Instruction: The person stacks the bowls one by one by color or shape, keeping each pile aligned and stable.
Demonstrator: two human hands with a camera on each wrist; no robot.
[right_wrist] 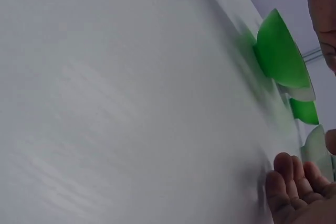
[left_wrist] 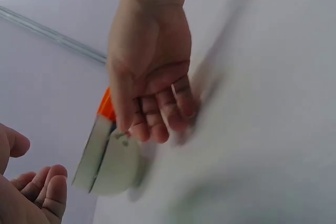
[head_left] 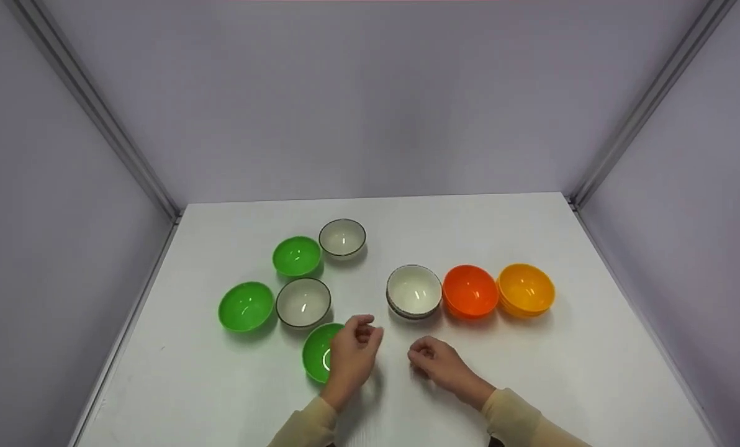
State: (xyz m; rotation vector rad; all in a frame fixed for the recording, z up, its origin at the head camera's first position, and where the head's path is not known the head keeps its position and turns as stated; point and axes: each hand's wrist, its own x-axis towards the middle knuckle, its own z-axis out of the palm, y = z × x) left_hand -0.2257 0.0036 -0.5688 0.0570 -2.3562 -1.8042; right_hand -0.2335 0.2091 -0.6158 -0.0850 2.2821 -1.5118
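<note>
My left hand (head_left: 352,354) hovers over the right side of the nearest green bowl (head_left: 315,355), covering part of it, with its fingers loosely bent and nothing in them. To its right, my right hand (head_left: 441,366) is low over the table in front of the stacked white bowls (head_left: 414,290), fingers loosely curled and holding nothing. In the left wrist view the right hand (left_wrist: 152,66) shows its palm and bare fingers. The right wrist view catches its relaxed fingertips (right_wrist: 283,166) close to the tabletop, with the green bowl (right_wrist: 281,51) beyond.
Right of the white stack stand red-orange bowls (head_left: 470,292) and yellow bowls (head_left: 526,289), side by side. On the left are a green bowl (head_left: 246,307), a dark-rimmed white bowl (head_left: 303,302), another green bowl (head_left: 297,256) and another white bowl (head_left: 342,238). Grey walls enclose the white table (head_left: 177,372).
</note>
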